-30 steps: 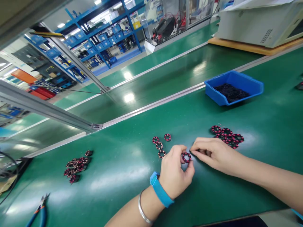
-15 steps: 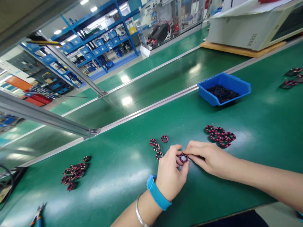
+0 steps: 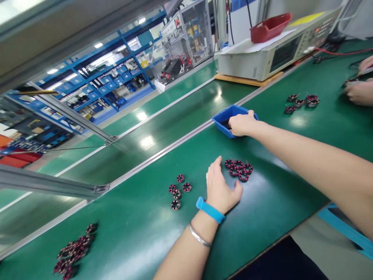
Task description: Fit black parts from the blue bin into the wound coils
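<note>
My left hand (image 3: pixel 220 187) hovers over the green bench, fingers and thumb apart, with nothing in it. Just beyond its fingers lies a cluster of small wound ring stators (image 3: pixel 239 167), black with red-pink coils. To its left sits a looser group of such ring stators (image 3: pixel 176 194), some showing copper-coloured windings. Reaching forward, my right hand (image 3: pixel 244 123) dips into a blue plastic bin (image 3: pixel 223 130) that holds thin black pieces (image 3: pixel 225 123). Its fingertips are hidden inside the bin, so any hold there cannot be seen.
More ring stators (image 3: pixel 74 249) are heaped at the lower left, and several others (image 3: pixel 300 103) lie at the right. Another person's hands (image 3: pixel 361 89) work at the right edge. A bench instrument (image 3: pixel 262 58) with a red tray (image 3: pixel 271 28) stands at the back.
The ring stator that both hands held now lies with the loose group. My right hand has moved forward into the blue bin. My left hand has opened. The view has swung right.
</note>
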The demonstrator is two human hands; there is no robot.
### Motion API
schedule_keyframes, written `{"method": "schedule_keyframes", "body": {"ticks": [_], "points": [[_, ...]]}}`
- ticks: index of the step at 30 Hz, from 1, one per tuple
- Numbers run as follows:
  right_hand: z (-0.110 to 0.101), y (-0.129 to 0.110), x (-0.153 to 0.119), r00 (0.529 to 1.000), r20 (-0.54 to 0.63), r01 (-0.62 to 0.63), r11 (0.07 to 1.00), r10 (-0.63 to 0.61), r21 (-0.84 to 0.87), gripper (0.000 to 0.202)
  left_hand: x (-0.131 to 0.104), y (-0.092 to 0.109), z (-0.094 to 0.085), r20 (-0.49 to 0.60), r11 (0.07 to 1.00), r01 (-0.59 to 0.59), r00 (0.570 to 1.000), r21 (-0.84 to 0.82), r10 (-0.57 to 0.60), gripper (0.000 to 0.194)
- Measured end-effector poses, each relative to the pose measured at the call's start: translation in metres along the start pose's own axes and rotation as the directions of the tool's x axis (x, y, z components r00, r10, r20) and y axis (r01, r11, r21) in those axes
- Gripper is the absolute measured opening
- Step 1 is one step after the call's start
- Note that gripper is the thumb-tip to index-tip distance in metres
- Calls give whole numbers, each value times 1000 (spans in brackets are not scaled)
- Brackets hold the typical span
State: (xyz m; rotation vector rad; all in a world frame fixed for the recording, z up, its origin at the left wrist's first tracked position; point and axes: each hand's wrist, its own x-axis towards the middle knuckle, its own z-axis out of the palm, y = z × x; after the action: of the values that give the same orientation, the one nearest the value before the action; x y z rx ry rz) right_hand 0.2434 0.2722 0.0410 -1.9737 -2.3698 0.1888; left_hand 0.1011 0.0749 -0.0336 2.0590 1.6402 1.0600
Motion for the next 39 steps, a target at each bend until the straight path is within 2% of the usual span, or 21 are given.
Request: {"method": "schedule_keyframes", "body": {"ticks": [3, 6, 9, 14, 17, 20, 22, 23, 24, 26, 28, 30, 32, 34, 36, 39], "points": [[6, -4, 1, 999, 35, 18, 1000, -17, -25, 26, 13, -1, 2, 21, 997, 65, 998, -39, -64, 75], [7, -1, 0, 999, 34, 34, 999, -33, -22, 25, 13, -1, -2, 48, 995, 83, 996, -48, -81, 67], [7, 3, -1, 999, 4, 38, 999, -38, 10, 21, 9, 0, -4, 46, 997, 70, 997, -31, -69, 68], [9, 2, -2, 993, -119, 26, 993, -13, 112, 20, 17, 5, 1, 36, 995, 99, 994, 3, -99, 68], [5, 2, -6, 974, -224, 19, 981, 26, 195, 20, 28, 11, 6, 63, 993, 110, 992, 34, -112, 57], [-4, -3, -25, 942, -331, 42, 960, 54, 276, 19, 33, 17, 8, 109, 994, 81, 990, 76, -89, 45], [-9, -13, -52, 910, -414, 182, 893, 6, 413, 13, 28, 18, 4, 118, 989, 95, 987, 113, -108, 44], [-9, -20, -69, 890, -454, 283, 826, -37, 487, 10, 21, 17, 0, 115, 984, 120, 984, 133, -136, 46], [-8, -27, -87, 866, -490, 402, 722, -100, 563, 9, 13, 15, -6, 109, 977, 153, 979, 148, -170, 48], [0, -43, -123, 834, -499, 539, 538, -234, 648, 11, -6, 9, -21, 88, 968, 201, 973, 149, -216, 55], [12, -55, -150, 826, -435, 555, 386, -358, 737, 12, -26, 1, -37, 57, 981, 170, 983, 99, -176, 69], [26, -60, -163, 829, -353, 501, 295, -435, 813, 11, -40, -7, -50, 38, 998, 49, 998, 30, -50, 87], [38, -61, -165, 844, -280, 438, 286, -458, 852, 12, -45, -15, -57, 66, 996, -80, 994, -38, 82, 96], [45, -58, -161, 857, -256, 411, 293, -448, 863, 13, -43, -21, -57, 107, 984, -143, 982, -101, 154, 94], [47, -54, -156, 870, -260, 405, 304, -420, 862, 14, -40, -24, -53, 128, 978, -126, 981, -168, 148, 83], [47, -49, -153, 877, -302, 434, 348, -372, 831, 15, -44, -23, -52, 96, 980, -20, 995, -198, 39, 67]]}}
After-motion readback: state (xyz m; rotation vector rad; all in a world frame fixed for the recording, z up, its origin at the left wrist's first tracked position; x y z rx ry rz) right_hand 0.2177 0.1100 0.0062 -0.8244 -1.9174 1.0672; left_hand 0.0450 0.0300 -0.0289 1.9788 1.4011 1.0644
